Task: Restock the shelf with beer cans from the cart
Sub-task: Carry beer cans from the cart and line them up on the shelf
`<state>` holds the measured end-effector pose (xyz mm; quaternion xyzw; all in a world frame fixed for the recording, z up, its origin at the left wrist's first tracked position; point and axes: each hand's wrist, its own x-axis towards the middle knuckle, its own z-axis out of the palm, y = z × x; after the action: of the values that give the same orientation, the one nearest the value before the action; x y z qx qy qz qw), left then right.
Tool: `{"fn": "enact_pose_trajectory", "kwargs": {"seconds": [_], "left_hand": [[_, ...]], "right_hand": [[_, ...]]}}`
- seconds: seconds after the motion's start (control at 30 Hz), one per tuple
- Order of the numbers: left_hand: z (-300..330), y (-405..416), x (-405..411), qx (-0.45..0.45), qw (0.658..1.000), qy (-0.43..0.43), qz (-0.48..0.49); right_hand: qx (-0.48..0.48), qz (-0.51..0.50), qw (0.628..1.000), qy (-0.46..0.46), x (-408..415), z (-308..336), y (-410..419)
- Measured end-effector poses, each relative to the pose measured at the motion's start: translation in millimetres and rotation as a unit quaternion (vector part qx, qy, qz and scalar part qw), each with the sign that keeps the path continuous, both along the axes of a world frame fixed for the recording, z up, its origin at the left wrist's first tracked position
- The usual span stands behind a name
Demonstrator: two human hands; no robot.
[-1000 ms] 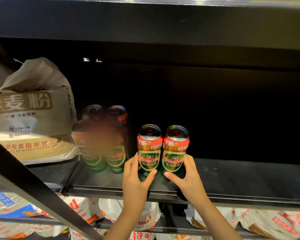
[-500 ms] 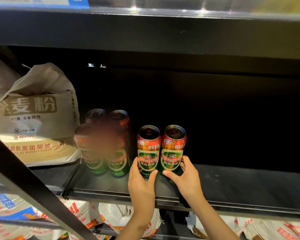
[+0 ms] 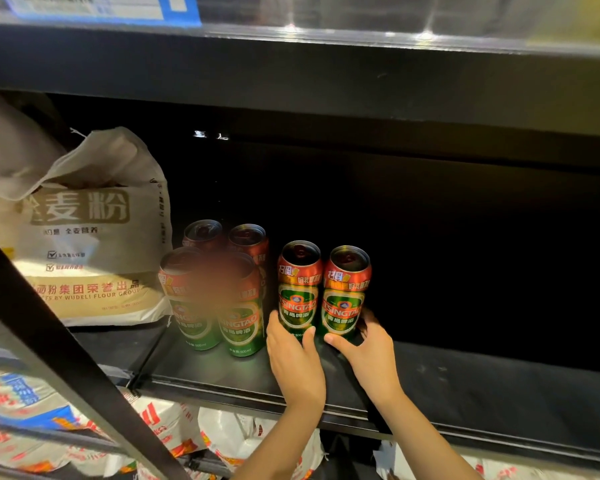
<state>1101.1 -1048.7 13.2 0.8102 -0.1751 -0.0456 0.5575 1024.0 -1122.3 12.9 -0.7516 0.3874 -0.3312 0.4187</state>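
Blurred patch sits over the front pair of cans [image 3: 219, 299], so their tops and upper labels can't be read. The two cans behind them [image 3: 229, 237] show only their tops and shoulders. My left hand [image 3: 293, 355] covers the foot of one can [image 3: 298, 289], my right hand [image 3: 368, 351] the foot of the other can [image 3: 345, 296]; my fingers behind both are out of sight. Flour bag [image 3: 84, 237] is cut by the frame's left edge and partly hidden by the black bar [image 3: 66, 368]. Shelf [image 3: 465, 393] back is too dark to make out. Bags below [image 3: 174, 431] are cut off at the bottom.
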Motion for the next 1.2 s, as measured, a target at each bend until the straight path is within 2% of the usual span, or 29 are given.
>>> {"fn": "enact_pose_trajectory", "kwargs": {"seconds": [0.5, 0.8, 0.93, 1.1, 1.2], "left_hand": [[3.1, -21.9, 6.8, 0.024, 0.998, 0.002, 0.051], [1.2, -22.8, 9.1, 0.053, 0.997, -0.006, 0.049], [1.9, -18.9, 9.6, 0.069, 0.998, -0.003, 0.014], [10.6, -2.8, 2.9, 0.074, 0.994, 0.019, -0.075], [13.4, 13.5, -3.1, 0.086, 0.988, 0.020, -0.130]], "right_hand": [[-0.029, -0.016, 0.999, 0.042, 14.9, 0.6, -8.4], [-0.028, -0.019, 0.999, 0.021, 19.7, 5.4, -5.9], [-0.018, -0.014, 0.999, 0.034, 19.5, 5.0, -5.0], [0.018, 0.011, 0.998, 0.058, 14.6, 17.1, 3.7], [-0.001, -0.017, 0.996, 0.089, -2.8, 18.4, 17.5]]}}
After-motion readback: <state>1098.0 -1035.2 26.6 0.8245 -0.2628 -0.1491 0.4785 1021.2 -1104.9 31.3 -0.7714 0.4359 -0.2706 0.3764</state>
